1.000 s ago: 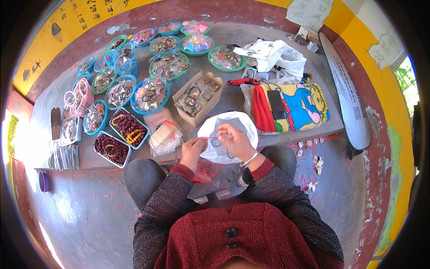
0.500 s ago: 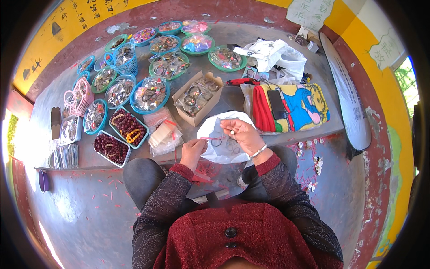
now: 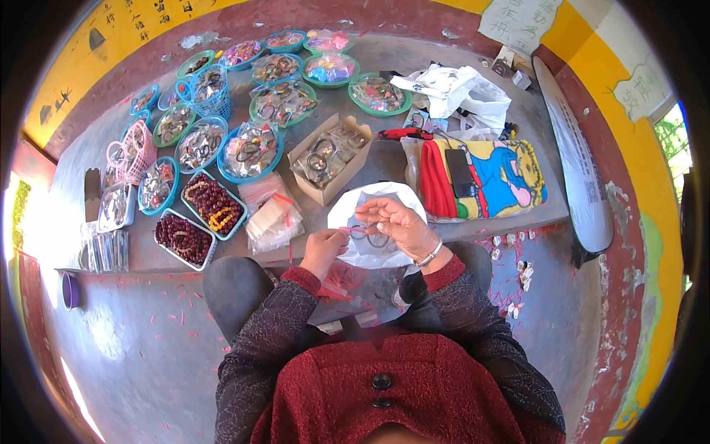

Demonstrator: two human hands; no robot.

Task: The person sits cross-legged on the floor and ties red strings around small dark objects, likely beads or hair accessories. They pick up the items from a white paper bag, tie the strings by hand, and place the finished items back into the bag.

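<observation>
Treat the cord (image 3: 356, 229), pinched by left hand (image 3: 322, 249) near the front edge of the counter (image 3: 403, 58), as likely light, limp, best held by an end; cannot tell grip of curled right hand (image 3: 405, 229).

Yellow wall (image 3: 83, 75)'s got black Chinese characters (image 3: 109, 22), white patches (image 3: 520, 24) have green ones, long silvery package (image 3: 573, 148) has tiny print.

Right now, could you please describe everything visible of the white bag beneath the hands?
The white bag looks like thin plastic. It sits open at the grey table's front edge, mouth upward, its roundish rim bright, its inside greyer. Thin dark rings show against it. The right hand hides part of it; the left hand overlaps its left edge. Whether either touches it is unclear.
</observation>
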